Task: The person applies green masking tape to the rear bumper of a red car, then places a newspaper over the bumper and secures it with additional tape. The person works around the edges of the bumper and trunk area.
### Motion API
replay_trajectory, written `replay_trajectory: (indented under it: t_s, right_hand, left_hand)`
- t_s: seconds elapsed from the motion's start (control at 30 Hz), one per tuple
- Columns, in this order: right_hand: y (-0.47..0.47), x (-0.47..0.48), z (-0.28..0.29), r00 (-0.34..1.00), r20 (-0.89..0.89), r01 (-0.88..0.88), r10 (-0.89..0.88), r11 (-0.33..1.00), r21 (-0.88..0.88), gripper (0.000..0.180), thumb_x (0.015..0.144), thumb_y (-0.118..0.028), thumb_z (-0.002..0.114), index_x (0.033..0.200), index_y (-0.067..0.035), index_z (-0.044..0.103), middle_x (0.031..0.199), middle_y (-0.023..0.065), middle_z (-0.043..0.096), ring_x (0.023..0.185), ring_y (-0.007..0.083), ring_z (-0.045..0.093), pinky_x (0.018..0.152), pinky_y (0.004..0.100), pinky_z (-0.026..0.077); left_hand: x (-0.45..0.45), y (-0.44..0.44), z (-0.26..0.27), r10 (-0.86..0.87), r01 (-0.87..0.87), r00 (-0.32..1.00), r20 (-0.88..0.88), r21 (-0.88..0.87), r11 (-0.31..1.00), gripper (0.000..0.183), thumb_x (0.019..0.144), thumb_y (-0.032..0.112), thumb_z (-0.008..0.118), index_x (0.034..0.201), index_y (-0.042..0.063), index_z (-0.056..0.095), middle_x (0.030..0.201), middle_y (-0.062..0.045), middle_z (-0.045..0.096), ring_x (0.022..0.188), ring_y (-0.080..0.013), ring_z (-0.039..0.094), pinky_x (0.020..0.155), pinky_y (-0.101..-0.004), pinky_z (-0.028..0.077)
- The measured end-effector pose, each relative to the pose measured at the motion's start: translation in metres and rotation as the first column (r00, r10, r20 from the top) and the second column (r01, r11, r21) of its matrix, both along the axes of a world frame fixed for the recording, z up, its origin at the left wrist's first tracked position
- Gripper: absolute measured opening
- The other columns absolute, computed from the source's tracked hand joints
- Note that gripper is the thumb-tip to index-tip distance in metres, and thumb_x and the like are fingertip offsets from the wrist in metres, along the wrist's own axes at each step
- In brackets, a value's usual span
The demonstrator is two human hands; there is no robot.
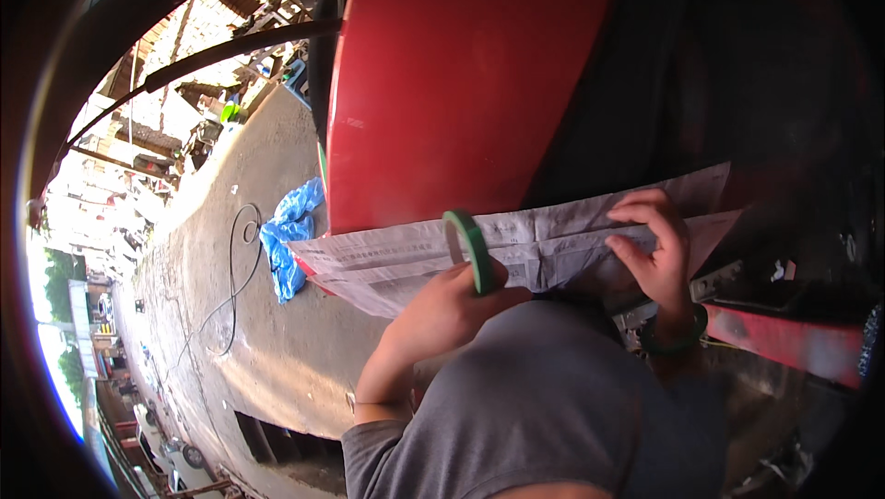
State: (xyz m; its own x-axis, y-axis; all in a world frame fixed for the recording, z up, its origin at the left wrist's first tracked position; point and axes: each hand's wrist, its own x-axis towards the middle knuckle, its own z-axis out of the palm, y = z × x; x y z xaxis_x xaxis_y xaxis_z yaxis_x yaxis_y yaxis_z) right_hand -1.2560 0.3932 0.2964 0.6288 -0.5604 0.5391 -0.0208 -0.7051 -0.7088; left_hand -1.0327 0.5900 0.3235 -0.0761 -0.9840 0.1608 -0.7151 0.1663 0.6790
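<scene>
A roll of green masking tape (477, 257) is gripped in my left hand (442, 305), its ring standing up above the fingers. Folded newspaper sheets (387, 257) stretch along the near edge of a glossy red vehicle panel (456, 84). My right hand (653, 243) is over the right part of the paper, thumb and fingers apart; whether the fingertips touch the paper I cannot tell. Around my right wrist hangs a second green tape roll (674, 343). A dark opening in the vehicle body (684, 84) lies right of the panel.
Blue plastic sheeting (287, 236) lies on the concrete floor (193, 257) beside the panel, with a looped dark hose (231, 292) nearby. A dark floor recess (290, 450) is at lower left. To the right runs a red-painted body part (781, 340). Parked cars (187, 464) stand farther off.
</scene>
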Motion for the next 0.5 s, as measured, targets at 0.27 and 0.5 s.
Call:
replay_trajectory:
  t_s: [0.27, 0.5]
  right_hand:
    - [-0.001, 0.042, 0.013, 0.902, 0.062, -0.432, 0.428, 0.888, 0.156, 0.036, 0.082, -0.016, 0.078, 0.112, -0.002, 0.066, 0.107, 0.0111, 0.065, 0.096, 0.0225, 0.063, 0.085, 0.0337, 0.05]
    - [0.017, 0.043, -0.005, 0.868, 0.256, -0.495, 0.425, 0.712, 0.499, 0.008, 0.093, -0.002, 0.062, 0.097, -0.001, 0.055, 0.108, 0.0134, 0.066, 0.099, 0.0156, 0.064, 0.086, 0.0302, 0.052]
  left_hand:
    - [-0.01, -0.033, 0.011, -0.291, 0.287, 0.951, 0.105, 0.05, 0.957, 0.024, 0.088, 0.015, 0.065, 0.111, 0.012, 0.069, 0.092, -0.008, 0.059, 0.085, -0.0301, 0.064, 0.071, -0.0417, 0.051]
    - [-0.009, -0.033, 0.026, -0.324, 0.321, 0.939, 0.116, 0.045, 0.946, 0.043, 0.075, 0.013, 0.077, 0.117, 0.012, 0.068, 0.083, -0.008, 0.06, 0.07, -0.0266, 0.061, 0.062, -0.0354, 0.051]
